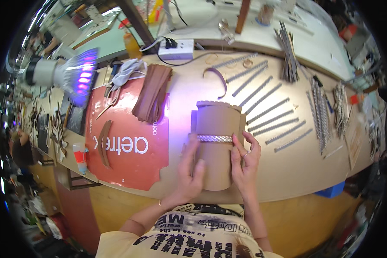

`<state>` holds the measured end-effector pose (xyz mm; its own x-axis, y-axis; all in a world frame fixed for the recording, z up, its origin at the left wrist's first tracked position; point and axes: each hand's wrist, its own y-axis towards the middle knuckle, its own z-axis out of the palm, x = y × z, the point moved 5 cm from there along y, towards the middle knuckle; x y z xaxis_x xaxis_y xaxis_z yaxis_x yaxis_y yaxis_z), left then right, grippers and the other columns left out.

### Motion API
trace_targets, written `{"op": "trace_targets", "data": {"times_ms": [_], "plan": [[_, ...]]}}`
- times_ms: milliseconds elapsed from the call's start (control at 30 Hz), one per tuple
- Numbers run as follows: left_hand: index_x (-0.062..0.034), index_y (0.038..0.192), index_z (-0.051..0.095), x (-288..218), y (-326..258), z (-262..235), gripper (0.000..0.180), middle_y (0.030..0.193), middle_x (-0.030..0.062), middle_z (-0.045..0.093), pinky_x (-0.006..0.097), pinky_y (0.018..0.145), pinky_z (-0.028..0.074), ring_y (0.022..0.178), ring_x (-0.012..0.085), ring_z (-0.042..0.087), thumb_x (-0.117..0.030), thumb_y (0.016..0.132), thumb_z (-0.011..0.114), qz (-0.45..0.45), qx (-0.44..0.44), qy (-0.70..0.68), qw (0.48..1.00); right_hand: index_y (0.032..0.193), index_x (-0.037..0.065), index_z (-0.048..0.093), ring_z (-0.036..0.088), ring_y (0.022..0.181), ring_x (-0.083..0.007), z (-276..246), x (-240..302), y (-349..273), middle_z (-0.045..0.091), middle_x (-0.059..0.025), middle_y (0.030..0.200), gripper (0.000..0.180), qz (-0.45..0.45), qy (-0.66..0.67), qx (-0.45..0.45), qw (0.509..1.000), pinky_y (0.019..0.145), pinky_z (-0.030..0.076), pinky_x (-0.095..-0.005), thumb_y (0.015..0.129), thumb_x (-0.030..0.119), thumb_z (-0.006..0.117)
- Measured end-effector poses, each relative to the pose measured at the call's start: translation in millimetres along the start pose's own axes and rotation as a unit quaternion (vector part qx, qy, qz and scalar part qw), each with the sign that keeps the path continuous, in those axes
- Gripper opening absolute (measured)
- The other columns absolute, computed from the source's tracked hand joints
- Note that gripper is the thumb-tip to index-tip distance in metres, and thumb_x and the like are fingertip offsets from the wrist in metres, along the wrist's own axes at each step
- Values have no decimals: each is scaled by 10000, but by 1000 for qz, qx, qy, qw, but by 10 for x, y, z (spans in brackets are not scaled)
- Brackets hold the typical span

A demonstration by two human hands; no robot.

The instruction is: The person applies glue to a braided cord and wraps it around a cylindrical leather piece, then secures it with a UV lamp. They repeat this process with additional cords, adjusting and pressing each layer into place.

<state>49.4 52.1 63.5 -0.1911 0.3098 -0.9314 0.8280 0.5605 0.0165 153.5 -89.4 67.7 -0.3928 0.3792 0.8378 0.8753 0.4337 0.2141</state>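
Observation:
In front of me stands a brown cardboard form (216,165) with a rounded face and a scalloped far edge. Across its middle lies a shiny braided strip (215,138). My left hand (190,172) is at the form's left side, fingertips by the strip's left end and thumb near the form; motion smears these fingers, so their grip is unclear. At the strip's right end, my right hand (246,162) has its index fingertip and thumb close together on the strip and the form's edge. Its other fingers are raised, one wearing a ring.
Several dark braided strips (268,109) fan out to the right, with bundled strips (318,109) beyond. Leftward are a red sheet (129,172), a stack of brown strips (154,92), a small bottle (80,157) and a lit purple lamp (79,77). A white power strip (176,49) sits at the back.

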Motion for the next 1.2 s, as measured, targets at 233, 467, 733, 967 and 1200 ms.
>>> {"op": "trace_targets", "data": {"times_ms": [233,467,733,967,1200], "plan": [[-39,1290,574,707,132,-46,535,1303,59,561,229,799,377,1066,137,472,-481,1001,491,-253,-27,-451,856,952,31,678,565,1029,-232,-31,126,278,588,-105,1066,118,-17,67,-18,997,922,440,-351,857,87,720],[-92,1103,637,617,726,-33,308,1063,1,665,218,708,397,901,91,584,-370,983,579,-292,46,-531,794,1016,58,626,552,936,-132,9,183,334,599,-29,1067,135,2,41,61,997,804,452,-286,902,112,673],[-49,1044,650,204,649,-114,144,891,49,685,207,628,449,738,95,623,-168,975,606,-144,85,-474,864,1277,10,556,571,1035,-230,-171,305,421,596,-108,1106,463,-42,3,51,998,885,450,-356,867,152,718],[-20,1105,638,305,365,-262,202,922,39,695,207,651,452,811,73,631,-162,962,619,-74,-3,-309,948,1206,29,665,594,831,-134,-46,211,515,628,-85,1006,346,-52,-17,76,996,721,495,-255,862,27,704],[-9,1427,400,-173,239,-405,601,1450,210,398,443,1077,345,1334,351,398,-257,930,630,193,13,93,977,1204,100,690,648,824,-193,-452,29,392,649,-88,958,426,-107,-24,115,987,712,521,-311,798,-23,732]]}}
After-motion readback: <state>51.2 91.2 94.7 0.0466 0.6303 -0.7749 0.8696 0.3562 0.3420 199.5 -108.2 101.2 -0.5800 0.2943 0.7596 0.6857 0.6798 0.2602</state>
